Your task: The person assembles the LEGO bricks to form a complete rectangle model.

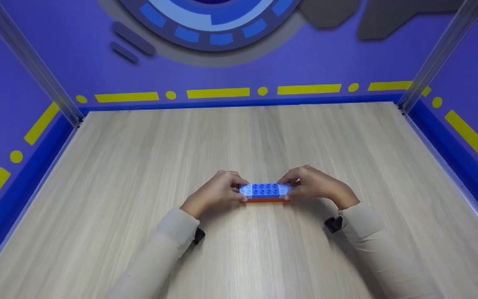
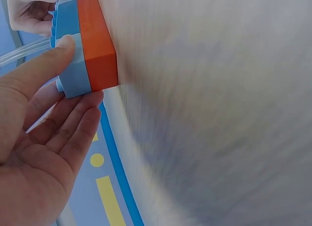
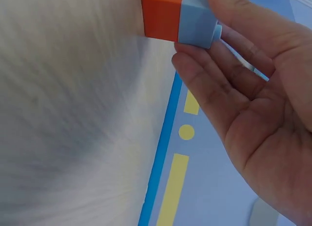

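Observation:
A low stack of toy building bricks lies on the table in front of me. Its bottom layer is an orange brick (image 1: 266, 200) (image 2: 100, 55) (image 3: 162, 16). On top sits a darker blue brick (image 1: 265, 190) (image 2: 67, 18) between two light blue bricks, one at the left end (image 2: 75, 74) and one at the right end (image 3: 196, 23). My left hand (image 1: 220, 189) pinches the left light blue brick, thumb on the near side and fingers behind. The right hand (image 1: 318, 187) pinches the right light blue brick the same way. Fingers partly cover both ends.
The wood-grain table (image 1: 239, 141) reaches back to a purple wall (image 1: 230, 77) with yellow dashes. Side walls and metal posts (image 1: 438, 58) border it left and right. A black wrist device (image 1: 333, 224) shows under the right sleeve.

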Available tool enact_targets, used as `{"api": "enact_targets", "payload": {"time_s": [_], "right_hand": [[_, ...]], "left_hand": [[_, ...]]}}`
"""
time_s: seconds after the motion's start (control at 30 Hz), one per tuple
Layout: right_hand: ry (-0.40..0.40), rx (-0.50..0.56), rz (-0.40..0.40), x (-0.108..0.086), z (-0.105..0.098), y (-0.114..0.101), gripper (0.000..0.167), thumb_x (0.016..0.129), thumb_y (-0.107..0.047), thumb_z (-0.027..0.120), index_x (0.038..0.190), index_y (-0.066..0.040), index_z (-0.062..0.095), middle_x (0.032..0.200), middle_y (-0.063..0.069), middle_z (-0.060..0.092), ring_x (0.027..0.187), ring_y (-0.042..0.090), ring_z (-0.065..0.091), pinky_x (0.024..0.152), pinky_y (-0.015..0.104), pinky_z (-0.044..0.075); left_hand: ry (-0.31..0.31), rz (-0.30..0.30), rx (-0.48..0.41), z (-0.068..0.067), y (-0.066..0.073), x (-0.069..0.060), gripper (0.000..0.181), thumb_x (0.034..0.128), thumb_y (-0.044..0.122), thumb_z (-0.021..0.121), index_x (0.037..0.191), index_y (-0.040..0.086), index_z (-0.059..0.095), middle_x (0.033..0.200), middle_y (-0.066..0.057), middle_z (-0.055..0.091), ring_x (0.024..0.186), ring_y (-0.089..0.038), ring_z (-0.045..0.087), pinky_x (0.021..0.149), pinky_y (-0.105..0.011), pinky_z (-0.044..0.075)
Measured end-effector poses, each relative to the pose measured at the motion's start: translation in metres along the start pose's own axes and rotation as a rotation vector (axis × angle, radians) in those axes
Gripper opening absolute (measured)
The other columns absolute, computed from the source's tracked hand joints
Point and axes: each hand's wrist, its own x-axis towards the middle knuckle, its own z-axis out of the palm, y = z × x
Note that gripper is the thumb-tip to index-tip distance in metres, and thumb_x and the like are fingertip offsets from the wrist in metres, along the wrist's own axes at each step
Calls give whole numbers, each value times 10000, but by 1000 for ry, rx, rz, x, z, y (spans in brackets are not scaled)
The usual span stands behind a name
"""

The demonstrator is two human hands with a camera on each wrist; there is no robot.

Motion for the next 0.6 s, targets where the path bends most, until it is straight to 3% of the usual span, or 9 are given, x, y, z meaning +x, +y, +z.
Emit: {"api": "enact_targets", "payload": {"time_s": [0.3,0.6], "right_hand": [[0,45,32,-4,5,4,363,837,-160,736,1187,-82,680,1166,60,686,1053,197,618,904,433,509],[-3,42,73,-8,5,0,398,815,-144,748,1200,-84,665,1193,62,667,1082,216,613,932,437,501]], "left_hand": [[-11,-11,-9,1,1,-3,379,793,129,783,1154,54,692,1060,-37,674,900,-133,539,834,-308,482],[1,-99,-5,5,2,-5,385,816,199,766,1184,128,681,1137,11,656,1009,-171,480,891,-336,435]]}}
